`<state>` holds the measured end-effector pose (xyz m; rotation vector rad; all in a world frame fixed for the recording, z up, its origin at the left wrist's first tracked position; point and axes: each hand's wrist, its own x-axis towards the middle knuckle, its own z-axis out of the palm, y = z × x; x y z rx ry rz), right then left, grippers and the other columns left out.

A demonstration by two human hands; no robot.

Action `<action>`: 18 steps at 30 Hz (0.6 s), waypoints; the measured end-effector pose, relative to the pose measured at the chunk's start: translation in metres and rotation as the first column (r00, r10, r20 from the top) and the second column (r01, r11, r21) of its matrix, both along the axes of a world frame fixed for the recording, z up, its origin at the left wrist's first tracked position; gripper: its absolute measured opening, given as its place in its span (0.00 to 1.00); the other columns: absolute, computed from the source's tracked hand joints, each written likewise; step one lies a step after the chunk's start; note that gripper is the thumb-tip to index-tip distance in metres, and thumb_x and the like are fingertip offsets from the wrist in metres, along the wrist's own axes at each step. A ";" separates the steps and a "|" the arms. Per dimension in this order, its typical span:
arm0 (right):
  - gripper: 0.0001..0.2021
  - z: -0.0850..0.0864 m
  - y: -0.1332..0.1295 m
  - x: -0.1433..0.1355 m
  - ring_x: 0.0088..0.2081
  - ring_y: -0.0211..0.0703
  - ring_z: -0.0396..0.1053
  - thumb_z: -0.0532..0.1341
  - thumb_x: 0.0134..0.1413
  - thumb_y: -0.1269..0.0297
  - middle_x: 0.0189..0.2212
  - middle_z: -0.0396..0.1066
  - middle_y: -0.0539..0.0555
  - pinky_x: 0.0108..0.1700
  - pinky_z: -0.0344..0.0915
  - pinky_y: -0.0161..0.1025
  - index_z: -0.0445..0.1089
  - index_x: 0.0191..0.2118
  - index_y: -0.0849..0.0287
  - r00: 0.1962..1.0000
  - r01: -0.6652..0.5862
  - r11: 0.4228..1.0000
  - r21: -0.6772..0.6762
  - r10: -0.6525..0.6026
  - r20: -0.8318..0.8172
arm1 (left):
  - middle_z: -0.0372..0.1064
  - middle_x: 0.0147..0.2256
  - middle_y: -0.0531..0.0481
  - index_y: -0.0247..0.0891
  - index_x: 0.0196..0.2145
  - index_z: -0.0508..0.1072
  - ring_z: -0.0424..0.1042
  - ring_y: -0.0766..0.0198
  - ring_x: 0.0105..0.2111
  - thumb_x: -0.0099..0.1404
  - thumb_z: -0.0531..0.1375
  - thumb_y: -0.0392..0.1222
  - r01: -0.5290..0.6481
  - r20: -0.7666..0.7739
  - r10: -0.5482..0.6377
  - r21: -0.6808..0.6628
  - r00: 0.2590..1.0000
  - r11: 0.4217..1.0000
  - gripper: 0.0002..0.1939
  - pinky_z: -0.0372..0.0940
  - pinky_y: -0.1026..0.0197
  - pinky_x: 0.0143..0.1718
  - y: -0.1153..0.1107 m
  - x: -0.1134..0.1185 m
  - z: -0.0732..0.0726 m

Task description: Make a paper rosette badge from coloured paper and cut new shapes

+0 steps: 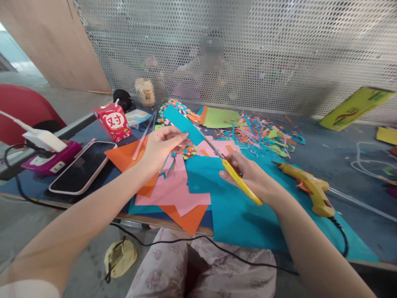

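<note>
A blue paper strip [183, 123] is pinched between the fingers and thumb of my left hand [163, 145], held above the table. My right hand [248, 171] grips a pair of yellow-handled scissors [237, 180], whose blades point up and left to the strip's lower right end. Whether the blades have the paper between them I cannot tell. Beneath both hands lie pink paper [176, 188], orange paper [124, 153] and large blue sheets [245, 219]. Behind my left hand, a colourful paper flower piece [178, 108] is partly hidden by the strip.
Paper scraps [257, 132] lie in a heap beyond my right hand. A yellow glue gun [305, 186] rests on blue paper at the right, its cord trailing off the front edge. On the left are a phone [83, 167], a purple power strip [52, 157] and a red snack packet [114, 122].
</note>
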<state>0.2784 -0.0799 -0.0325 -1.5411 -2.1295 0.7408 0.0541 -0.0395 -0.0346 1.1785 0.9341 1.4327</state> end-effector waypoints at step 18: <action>0.21 0.003 -0.001 -0.003 0.21 0.36 0.52 0.56 0.44 0.41 0.19 0.54 0.45 0.23 0.49 0.35 0.54 0.30 0.55 1.000 0.007 1.000 -0.017 -0.007 -0.004 | 0.73 0.22 0.49 0.34 0.24 0.70 0.75 0.60 0.25 0.42 0.70 0.43 -0.019 0.004 0.020 -0.038 1.000 0.999 0.14 0.66 0.65 0.21 0.000 -0.001 0.002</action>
